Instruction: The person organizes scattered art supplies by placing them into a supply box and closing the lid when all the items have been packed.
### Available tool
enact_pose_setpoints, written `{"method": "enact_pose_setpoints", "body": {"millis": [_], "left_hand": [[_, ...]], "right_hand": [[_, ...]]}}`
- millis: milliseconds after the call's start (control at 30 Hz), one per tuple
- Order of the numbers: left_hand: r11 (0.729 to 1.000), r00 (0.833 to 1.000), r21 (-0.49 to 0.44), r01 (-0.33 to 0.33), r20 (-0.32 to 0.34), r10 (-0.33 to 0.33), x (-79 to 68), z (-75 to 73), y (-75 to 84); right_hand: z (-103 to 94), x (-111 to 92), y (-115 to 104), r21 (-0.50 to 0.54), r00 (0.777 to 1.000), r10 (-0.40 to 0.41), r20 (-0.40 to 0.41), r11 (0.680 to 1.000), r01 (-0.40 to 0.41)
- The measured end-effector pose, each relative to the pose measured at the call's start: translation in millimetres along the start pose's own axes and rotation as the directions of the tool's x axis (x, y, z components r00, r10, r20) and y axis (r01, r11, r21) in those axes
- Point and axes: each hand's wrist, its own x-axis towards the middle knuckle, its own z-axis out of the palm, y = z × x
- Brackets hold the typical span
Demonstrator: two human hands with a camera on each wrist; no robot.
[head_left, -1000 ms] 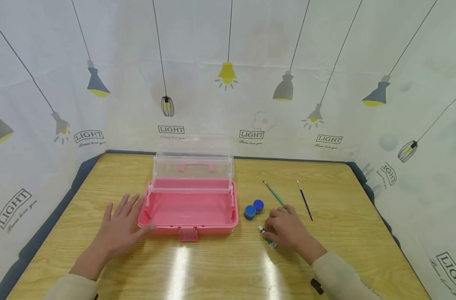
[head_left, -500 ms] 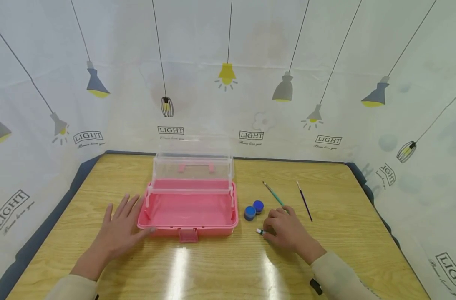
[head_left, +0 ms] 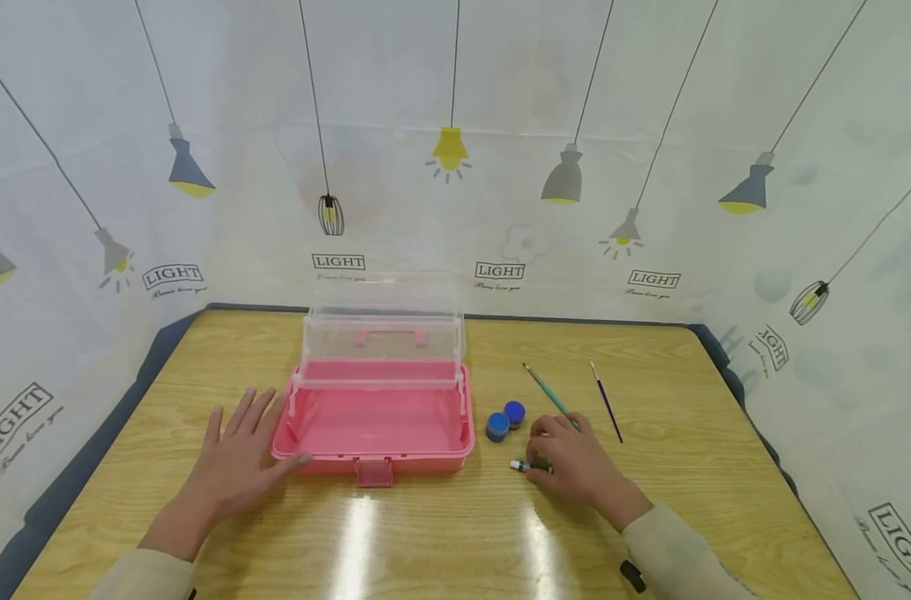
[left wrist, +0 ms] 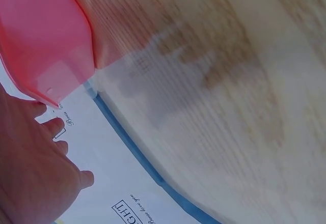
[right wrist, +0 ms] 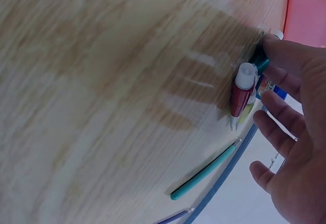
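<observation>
Pink plastic forms the wide, shallow storage box [head_left: 431, 464] on the wood-grain table [head_left: 432, 542], its clear lid [head_left: 442, 340] tipped back behind clear tray frames [head_left: 380, 384]. Inside, only the smooth pink floor and walls show. The left hand [head_left: 233, 467] rests with fingers spread at the box's left end, thumb on the front rim, apparently steadying it.

The right hand [head_left: 575, 462] is curled, thumb and forefinger seemingly pinching a small dark green tube with a white cap [right wrist: 261, 60]. That tube is right of the box, low over or on the table; I cannot tell whether it is raised. Taking hold of it looks like the step in hand, and the next move would call for a firm pinch that spares the red tube with a white cap [right wrist: 240, 102] and the yellowish tube [right wrist: 247, 113] crowded beside it.

Two small round blue pots [head_left: 498, 427] sit between box and hand; their contents cannot be made out. A teal-handled paintbrush [head_left: 548, 392] and a purple-handled paintbrush [head_left: 609, 408] lie beyond.
</observation>
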Motion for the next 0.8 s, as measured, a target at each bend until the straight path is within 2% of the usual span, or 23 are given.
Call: {"method": "enact_pose_setpoints", "body": {"millis": [300,500,800], "left_hand": [[1.0,1.0,0.01,-0.007,-0.01,0.007,0.4,-1.8,-0.5],[1.0,1.0,0.011,-0.002,-0.004,0.002,2.6,-3.3,0.4],[1.0,1.0,0.006,-0.013,-0.001,0.013,3.9,-3.4,-0.2]], "right_hand": [[-0.5,-0.3,-0.5,0.003,1.0,-0.015,-0.018,1.0,0.015],[0.8,0.8,0.2,-0.009,1.0,-0.005,0.001,1.0,0.005],[-9.7,7.5,2.3,0.001,1.0,0.016,-0.017,1.0,-0.016]]}}
